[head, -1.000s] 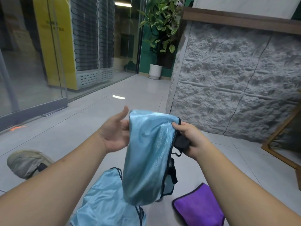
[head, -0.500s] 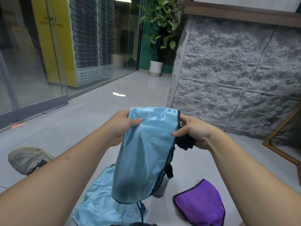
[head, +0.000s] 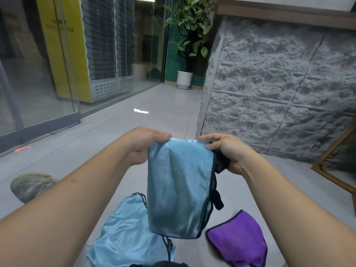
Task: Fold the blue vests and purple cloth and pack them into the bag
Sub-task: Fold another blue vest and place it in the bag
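Dim indoor light; ceiling-lamp glare on floor [head: 141, 111]; wide-angle edge distortion.

Left hand [head: 143, 145] newly pinching folded blue vest's [head: 180, 189] top corner.

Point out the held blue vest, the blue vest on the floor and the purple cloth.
held blue vest [head: 179, 189]: head view, middle of its front panel.
blue vest on the floor [head: 125, 237]: head view, centre of the fabric.
purple cloth [head: 238, 241]: head view, middle of its top face.
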The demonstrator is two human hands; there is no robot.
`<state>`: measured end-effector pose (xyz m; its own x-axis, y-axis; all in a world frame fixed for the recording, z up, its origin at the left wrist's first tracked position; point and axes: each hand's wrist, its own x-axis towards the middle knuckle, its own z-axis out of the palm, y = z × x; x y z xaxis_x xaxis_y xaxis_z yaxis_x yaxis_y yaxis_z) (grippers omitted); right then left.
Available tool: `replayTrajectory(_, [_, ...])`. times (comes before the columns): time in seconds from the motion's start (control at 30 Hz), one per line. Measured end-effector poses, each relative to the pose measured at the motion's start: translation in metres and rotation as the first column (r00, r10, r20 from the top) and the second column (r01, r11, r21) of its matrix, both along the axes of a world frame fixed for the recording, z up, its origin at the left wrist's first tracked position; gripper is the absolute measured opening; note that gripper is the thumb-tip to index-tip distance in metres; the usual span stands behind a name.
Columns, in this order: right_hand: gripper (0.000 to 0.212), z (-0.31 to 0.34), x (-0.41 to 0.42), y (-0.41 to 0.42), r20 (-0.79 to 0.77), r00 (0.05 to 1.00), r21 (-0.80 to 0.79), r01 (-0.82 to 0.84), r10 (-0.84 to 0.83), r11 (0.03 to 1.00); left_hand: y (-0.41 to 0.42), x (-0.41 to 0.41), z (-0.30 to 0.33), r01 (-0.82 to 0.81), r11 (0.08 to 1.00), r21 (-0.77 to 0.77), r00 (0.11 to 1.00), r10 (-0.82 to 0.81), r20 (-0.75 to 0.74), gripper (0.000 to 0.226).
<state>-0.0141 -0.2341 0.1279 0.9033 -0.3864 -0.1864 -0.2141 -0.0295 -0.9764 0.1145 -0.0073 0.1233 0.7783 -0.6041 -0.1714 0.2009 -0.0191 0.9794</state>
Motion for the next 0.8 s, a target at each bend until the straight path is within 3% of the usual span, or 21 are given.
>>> replayTrajectory(0.17, [0.024, 0.003, -0.006, -0.001, -0.117, 0.978, -0.188, -0.194, 0.174, 0.963, 0.005, -0.003, 0.0, 0.231, 0.973, 0.021, 0.973, -0.231, 0.008, 0.082])
replayTrajectory(0.23, [0.014, 0.008, -0.007, 0.001, -0.135, 0.972, -0.208, -0.218, 0.193, 0.954, 0.005, -0.006, 0.0, 0.3, 0.952, 0.057, 0.953, -0.302, 0.023, 0.093])
replayTrajectory(0.3, [0.033, 0.009, -0.007, 0.001, -0.166, 0.96, -0.237, -0.261, 0.226, 0.936, 0.005, -0.009, -0.001, 0.317, 0.942, 0.108, 0.943, -0.325, 0.064, 0.099])
replayTrajectory(0.4, [0.046, 0.009, -0.007, 0.002, -0.144, 0.962, -0.222, -0.259, 0.231, 0.94, 0.004, -0.01, -0.003, 0.316, 0.94, 0.129, 0.941, -0.327, 0.082, 0.087])
replayTrajectory(0.6, [0.044, 0.002, -0.01, -0.007, -0.041, 0.989, 0.036, -0.139, 0.141, 0.99, 0.008, -0.012, 0.002, 0.226, 0.974, -0.012, 0.974, -0.226, -0.004, 0.046])
replayTrajectory(0.73, [0.041, -0.004, -0.012, -0.004, -0.016, 0.997, 0.124, -0.071, 0.073, 0.99, 0.008, -0.011, 0.001, 0.214, 0.972, -0.094, 0.976, -0.217, -0.026, 0.047])
replayTrajectory(0.8, [0.039, -0.005, -0.014, 0.003, 0.06, 0.998, 0.304, -0.047, 0.031, 0.952, 0.005, -0.011, 0.001, 0.162, 0.978, -0.134, 0.985, -0.169, -0.045, 0.049])
